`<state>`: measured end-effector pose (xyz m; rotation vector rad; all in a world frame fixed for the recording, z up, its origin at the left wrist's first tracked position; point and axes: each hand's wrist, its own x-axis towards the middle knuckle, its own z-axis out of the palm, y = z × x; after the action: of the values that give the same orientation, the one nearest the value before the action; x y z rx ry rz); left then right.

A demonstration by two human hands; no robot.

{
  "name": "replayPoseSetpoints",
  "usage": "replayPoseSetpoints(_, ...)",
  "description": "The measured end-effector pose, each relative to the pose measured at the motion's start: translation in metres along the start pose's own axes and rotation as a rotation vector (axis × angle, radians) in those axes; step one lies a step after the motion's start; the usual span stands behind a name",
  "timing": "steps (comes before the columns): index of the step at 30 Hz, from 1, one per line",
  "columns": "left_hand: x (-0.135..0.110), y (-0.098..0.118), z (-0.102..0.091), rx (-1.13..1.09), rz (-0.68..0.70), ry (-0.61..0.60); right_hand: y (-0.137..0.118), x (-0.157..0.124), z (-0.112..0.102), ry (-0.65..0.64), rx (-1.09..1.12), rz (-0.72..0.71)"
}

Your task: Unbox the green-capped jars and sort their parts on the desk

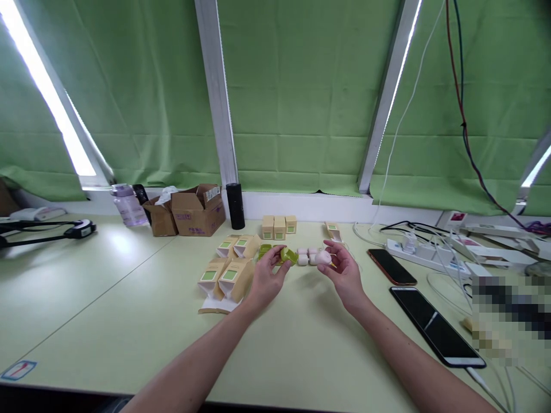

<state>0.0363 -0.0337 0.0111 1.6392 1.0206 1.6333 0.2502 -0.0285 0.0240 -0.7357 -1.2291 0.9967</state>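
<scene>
My left hand (267,276) pinches a small, hollow-looking green piece (289,255) just above the table. To its right, my right hand (344,275) holds a small whitish-pink rounded piece (323,257) between thumb and fingers, with a bit of yellow at its lower edge. The two held pieces are apart. Several similar pale pink pieces (303,260) stand in a group between my hands. Behind my left fingers are more green pieces (264,249), partly hidden. Open tan cartons with green labels (232,274) stand left of my left hand.
Closed small tan boxes (279,228) stand farther back, and an opened one (333,230) lies behind my right hand. A black cylinder (235,206) and cardboard boxes (200,213) are at the back left. Phones (437,324), a power strip (424,257) and cables crowd the right.
</scene>
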Motion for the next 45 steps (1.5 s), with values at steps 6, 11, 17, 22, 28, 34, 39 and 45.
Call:
replayPoseSetpoints(6,0.0,0.004,0.0,0.005,0.009,0.01,0.013,0.005,-0.008,0.017,-0.351,-0.148)
replayPoseSetpoints(11,0.0,0.004,-0.001,0.015,0.009,0.014,0.03,0.011,-0.02,-0.066,-0.744,-0.407)
replayPoseSetpoints(17,0.0,0.001,-0.001,0.011,0.011,0.009,0.044,0.016,-0.028,-0.197,-1.04,-0.501)
replayPoseSetpoints(22,-0.001,-0.001,-0.001,0.025,0.017,0.015,0.046,0.011,-0.025,-0.238,-1.205,-0.533)
replayPoseSetpoints(28,-0.001,0.001,0.0,0.021,0.013,0.016,0.041,0.008,-0.019,-0.234,-1.325,-0.57)
replayPoseSetpoints(34,-0.001,0.001,0.0,0.012,0.011,0.013,0.038,0.008,-0.019,-0.217,-1.403,-0.557)
replayPoseSetpoints(39,-0.001,0.003,0.001,-0.049,-0.006,0.002,0.041,0.008,-0.02,-0.212,-1.391,-0.557)
replayPoseSetpoints(45,0.0,0.009,0.0,-0.151,-0.054,-0.036,0.036,0.008,-0.019,-0.176,-1.318,-0.508)
